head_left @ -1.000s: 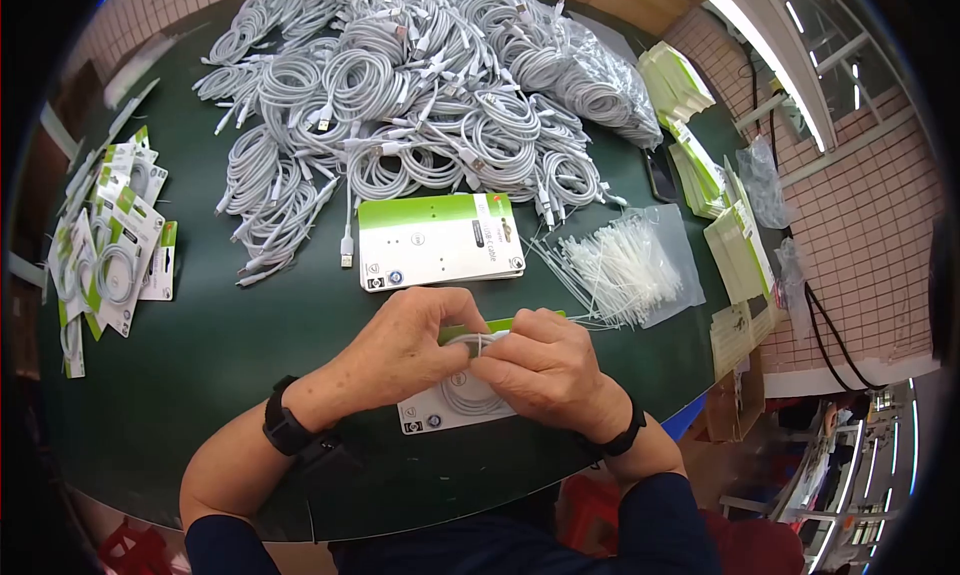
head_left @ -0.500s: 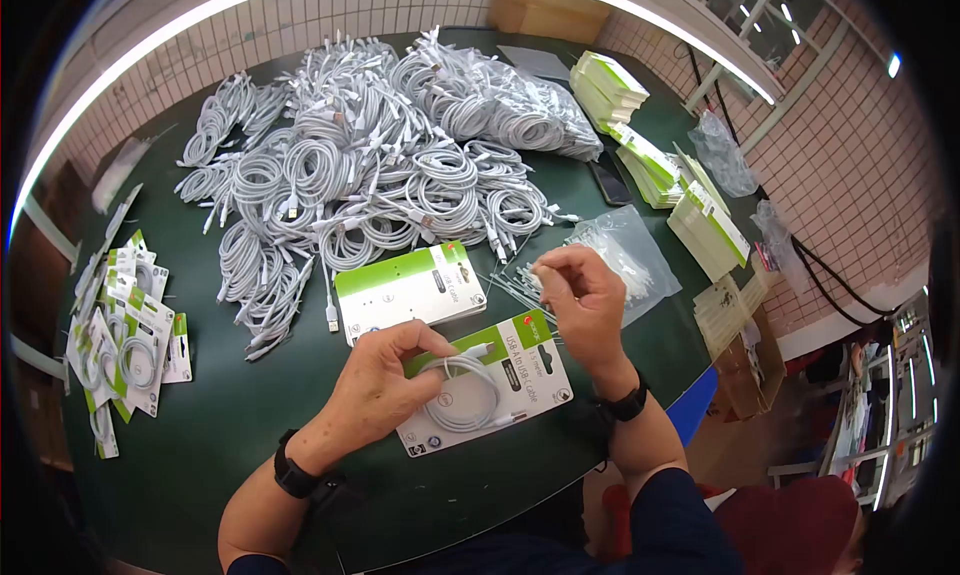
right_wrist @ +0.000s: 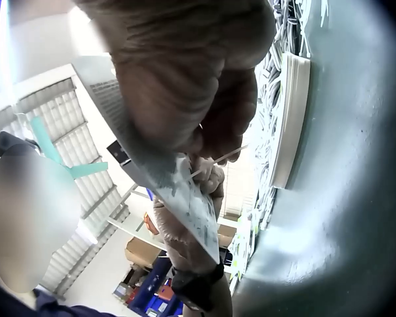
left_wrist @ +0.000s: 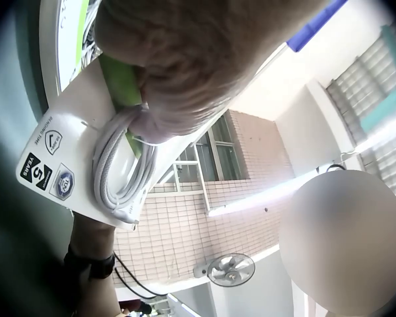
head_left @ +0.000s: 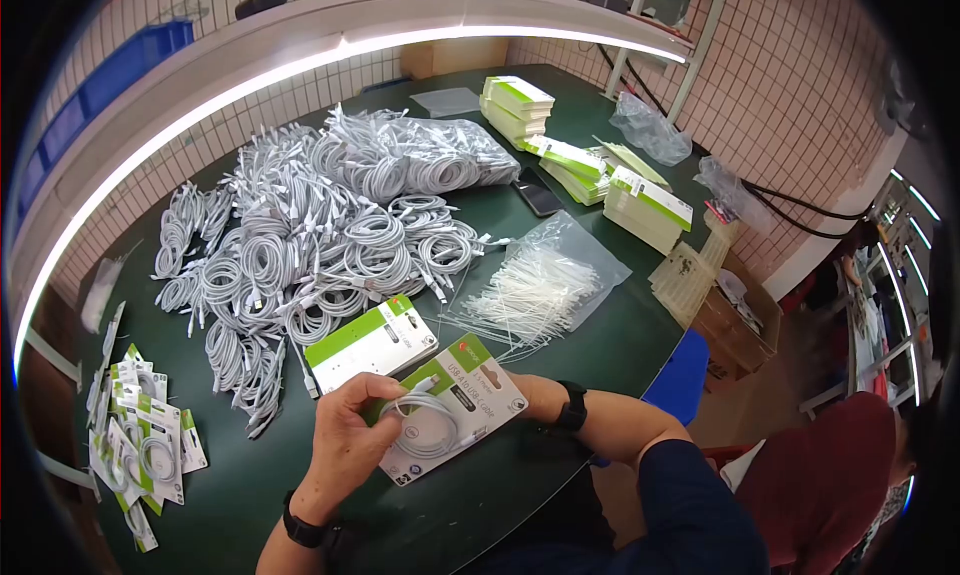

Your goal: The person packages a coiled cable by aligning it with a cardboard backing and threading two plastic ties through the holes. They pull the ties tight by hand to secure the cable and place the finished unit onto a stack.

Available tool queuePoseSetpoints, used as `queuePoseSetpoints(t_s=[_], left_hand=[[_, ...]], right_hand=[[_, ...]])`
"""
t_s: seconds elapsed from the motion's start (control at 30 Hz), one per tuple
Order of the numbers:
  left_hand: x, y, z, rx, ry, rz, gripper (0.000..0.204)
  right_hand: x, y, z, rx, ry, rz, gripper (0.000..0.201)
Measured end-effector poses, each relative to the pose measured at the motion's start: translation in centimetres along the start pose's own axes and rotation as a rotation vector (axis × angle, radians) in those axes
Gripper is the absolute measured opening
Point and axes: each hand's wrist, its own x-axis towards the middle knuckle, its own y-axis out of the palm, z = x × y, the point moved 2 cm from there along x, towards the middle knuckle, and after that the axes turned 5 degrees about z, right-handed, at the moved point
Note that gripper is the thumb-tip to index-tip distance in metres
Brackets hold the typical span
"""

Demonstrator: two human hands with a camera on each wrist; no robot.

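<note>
My left hand (head_left: 350, 435) pinches a white and green USB-cable card (head_left: 487, 403) at its left side, thumb over the cable. The coiled pale grey cable (head_left: 450, 430) lies on the card's printed face, with a thin white tie round its upper left part. My right hand (right_wrist: 191, 79) is behind the card, mostly hidden in the head view. In the right wrist view, its fingers curl beside a thin white cable tie (right_wrist: 218, 160) at the card's back; I cannot tell whether they hold it. The card is tilted towards me above the table.
A stack of cards (head_left: 375, 340) lies just beyond my left hand. Farther back is a large heap of coiled cables (head_left: 300, 240). White cable ties (head_left: 535, 290) spill from a clear bag. Finished-looking carded cables (head_left: 150, 445) lie left; more card stacks (head_left: 648, 210) and a phone (head_left: 538, 192) stand right.
The right hand has moved from near the tie bag to behind the card. The card, lying low before, is now raised and tilted, still in the left hand. The head view has swung right.
</note>
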Motion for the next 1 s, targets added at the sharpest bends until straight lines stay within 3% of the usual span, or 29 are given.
queuePoseSetpoints(t_s=[0.1, 0.17, 0.27, 0.33, 0.47, 0.57, 0.67, 1.0], left_hand=[[-0.1, 0.4, 0.3, 0.017, 0.011, 0.002, 0.023], [0.0, 0.6, 0.3, 0.014, -0.002, 0.005, 0.022], [-0.2, 0.9, 0.6, 0.047, -0.001, 0.038, 0.026], [-0.2, 1.1, 0.0, 0.217, 0.069, 0.099, 0.033], [-0.1, 1.7, -2.2, 0.505, 0.169, 0.171, 0.045], [-0.2, 1.7, -2.2, 0.728, 0.299, 0.21, 0.052], [-0.2, 1.9, -1.9, 0.831, 0.36, 0.259, 0.046], [-0.9, 2.9, -2.5, 0.731, 0.23, 0.217, 0.037]], right_hand=[[0.6, 0.6, 1.9, 0.354, 0.008, -0.029, 0.046], [1.0, 0.1, 2.4, 0.325, -0.022, -0.054, 0.032], [2.3, -1.2, 3.6, -0.299, -0.145, -0.078, 0.015], [3.0, -0.8, 5.3, -0.886, -0.262, -0.119, 0.012], [3.2, -0.9, 4.5, -0.935, -0.35, -0.156, 0.016], [3.3, -1.1, 5.3, -0.863, -0.316, -0.16, 0.014], [3.4, -0.5, 5.3, -0.81, -0.28, -0.203, 0.012], [3.5, -0.1, 5.3, -0.824, -0.269, -0.198, 0.009]])
